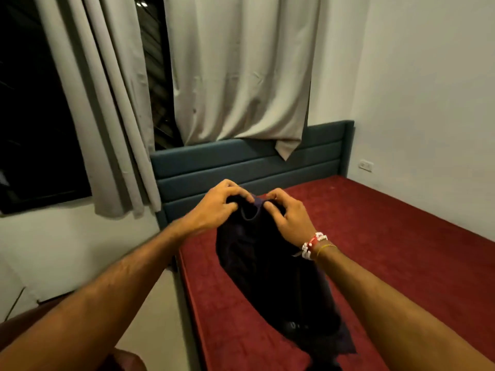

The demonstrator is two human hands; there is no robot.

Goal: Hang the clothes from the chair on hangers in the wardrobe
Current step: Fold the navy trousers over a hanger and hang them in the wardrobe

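A dark purple shirt [270, 274] hangs in the air over the bed, its neck opening facing up between my hands. My left hand [217, 210] grips the collar on its left side with curled fingers. My right hand [288, 212], with bead and thread bracelets at the wrist, pinches the collar on its right side. The shirt's lower part drapes down toward the mattress. No hanger, chair seat or wardrobe shows clearly in this view.
A bed with a red cover [388, 263] and a teal padded headboard [241, 167] fills the right. Grey curtains [235, 76] hang over a dark window [32, 129] behind. A brown rounded edge [53, 311] sits at the lower left. White walls stand on both sides.
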